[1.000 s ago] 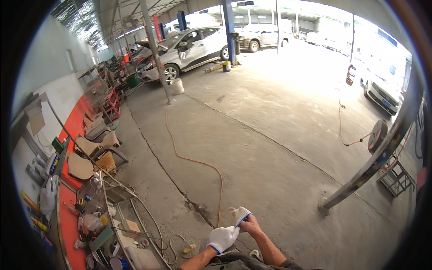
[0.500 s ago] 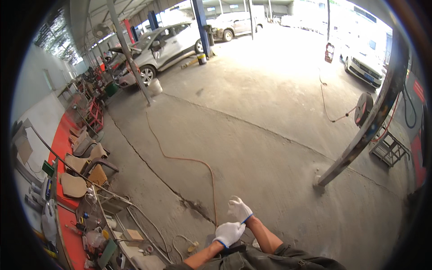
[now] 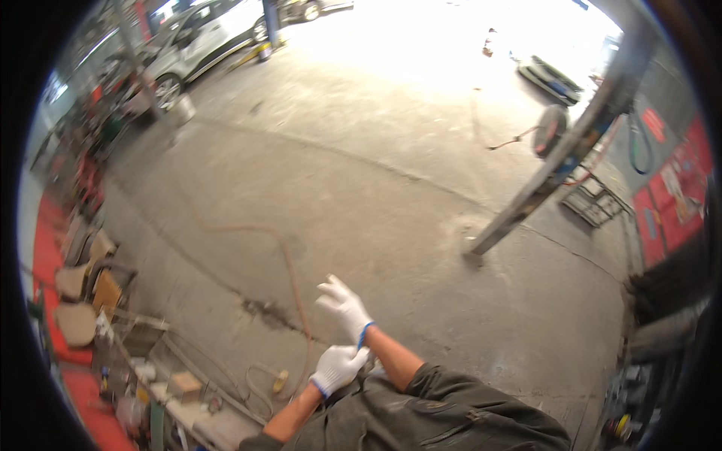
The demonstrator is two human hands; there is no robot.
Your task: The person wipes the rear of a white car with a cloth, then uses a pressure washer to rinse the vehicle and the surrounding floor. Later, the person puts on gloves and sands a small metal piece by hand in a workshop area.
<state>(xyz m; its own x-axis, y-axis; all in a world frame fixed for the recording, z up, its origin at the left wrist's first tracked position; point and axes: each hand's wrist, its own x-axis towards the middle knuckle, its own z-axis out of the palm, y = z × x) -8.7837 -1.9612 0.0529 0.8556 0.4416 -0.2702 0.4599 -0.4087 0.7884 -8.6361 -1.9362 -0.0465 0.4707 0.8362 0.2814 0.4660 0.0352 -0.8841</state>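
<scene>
White knit gloves with blue cuffs cover both my hands, in front of my dark work clothes. My left hand (image 3: 336,370) is closed, its fingers pinching the blue cuff (image 3: 365,334) of the right glove at my wrist. Stretched out ahead of it, my right hand (image 3: 344,307) holds nothing and has its fingers apart. Beyond the hands an orange hose (image 3: 289,263) runs curving over the concrete floor (image 3: 361,203).
To the left, a cluttered workbench (image 3: 177,410) carries a small box (image 3: 185,385); worn chairs (image 3: 75,323) stand past it. A slanting metal post (image 3: 519,192) rises at the right, near a metal frame stand (image 3: 594,199). A silver car (image 3: 207,34) is parked at the far left.
The view has swung right and down. My right hand has stretched away, its fingers spreading, while my left hand stays at the right glove's cuff.
</scene>
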